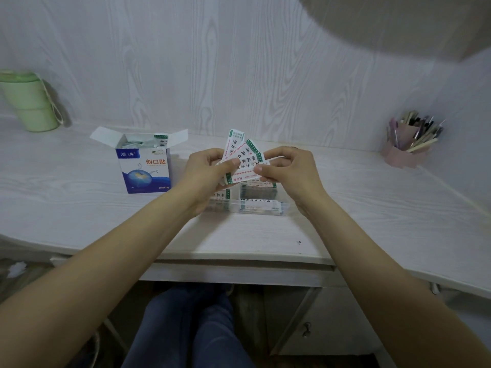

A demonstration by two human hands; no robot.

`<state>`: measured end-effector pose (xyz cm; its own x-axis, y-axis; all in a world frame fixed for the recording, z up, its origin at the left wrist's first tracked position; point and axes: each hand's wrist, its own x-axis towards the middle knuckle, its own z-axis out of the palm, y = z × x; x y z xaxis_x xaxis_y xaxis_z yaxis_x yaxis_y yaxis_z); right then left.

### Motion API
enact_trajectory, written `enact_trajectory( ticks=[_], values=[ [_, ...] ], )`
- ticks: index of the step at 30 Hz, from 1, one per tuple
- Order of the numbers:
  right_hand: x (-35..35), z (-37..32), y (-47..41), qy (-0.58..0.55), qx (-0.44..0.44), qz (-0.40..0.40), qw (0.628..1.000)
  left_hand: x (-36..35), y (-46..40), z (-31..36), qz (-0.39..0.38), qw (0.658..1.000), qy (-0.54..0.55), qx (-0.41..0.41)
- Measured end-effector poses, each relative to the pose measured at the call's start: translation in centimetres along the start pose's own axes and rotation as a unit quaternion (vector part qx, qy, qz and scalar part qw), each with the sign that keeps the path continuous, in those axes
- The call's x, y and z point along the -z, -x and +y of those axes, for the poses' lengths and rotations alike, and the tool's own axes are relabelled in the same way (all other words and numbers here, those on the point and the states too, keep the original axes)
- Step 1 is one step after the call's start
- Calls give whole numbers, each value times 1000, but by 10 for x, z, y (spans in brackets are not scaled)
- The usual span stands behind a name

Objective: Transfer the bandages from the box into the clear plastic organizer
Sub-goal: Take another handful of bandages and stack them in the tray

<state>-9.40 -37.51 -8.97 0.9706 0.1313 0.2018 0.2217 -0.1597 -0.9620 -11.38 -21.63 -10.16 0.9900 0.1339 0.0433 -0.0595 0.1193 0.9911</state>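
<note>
The pale wood-grain table [79, 208] stretches beneath both hands and meets a panelled wall [239, 62] of the same grain beyond them. Far out past the left hand [204, 173] stands a green jug [29, 102], and well off beyond the right hand [287, 171] sits a pink pen holder [406, 152] full of pens. Just left of the left hand stands the blue and white box [144, 168], upright, its top flaps open and more wrapped strips showing inside. Directly under and just nearer than the two hands lies the clear plastic organizer [281, 208], with bandages already lying in its compartments. Above it, both hands grasp a fanned bunch of wrapped bandages [245, 158]: the left hand pinches the lower left ends between thumb and fingers, and the right hand pinches the right ends with fingers curled.
</note>
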Motion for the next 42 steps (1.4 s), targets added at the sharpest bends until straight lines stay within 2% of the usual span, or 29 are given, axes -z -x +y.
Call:
enact_trajectory(
  ticks=[9, 14, 17, 20, 25, 30, 35, 42],
  values=[
    [0, 6, -2, 29, -6, 14, 999, 2, -2, 1, -4, 999, 20, 29],
    [14, 8, -4, 57, -4, 30, 998, 9, -8, 1, 18, 999, -21, -25],
    [25, 13, -9, 124, -29, 35, 991, 12, -10, 0, 15, 999, -22, -34],
    [28, 19, -10, 206, -66, 4, 976, 12, -11, 0, 14, 999, -20, -37],
    [15, 24, -15, 312, -69, -23, 947, 11, -10, 2, 11, 999, -26, -44],
    [1, 27, -19, 448, -76, -22, 891, 11, -11, 4, 11, 999, -30, -42],
    [-6, 26, -17, 505, -68, -24, 860, 12, -10, 2, 10, 999, -33, -39],
    [-9, 32, -16, 524, -59, -12, 850, 13, -9, 3, 8, 999, -33, -39]
  ],
)
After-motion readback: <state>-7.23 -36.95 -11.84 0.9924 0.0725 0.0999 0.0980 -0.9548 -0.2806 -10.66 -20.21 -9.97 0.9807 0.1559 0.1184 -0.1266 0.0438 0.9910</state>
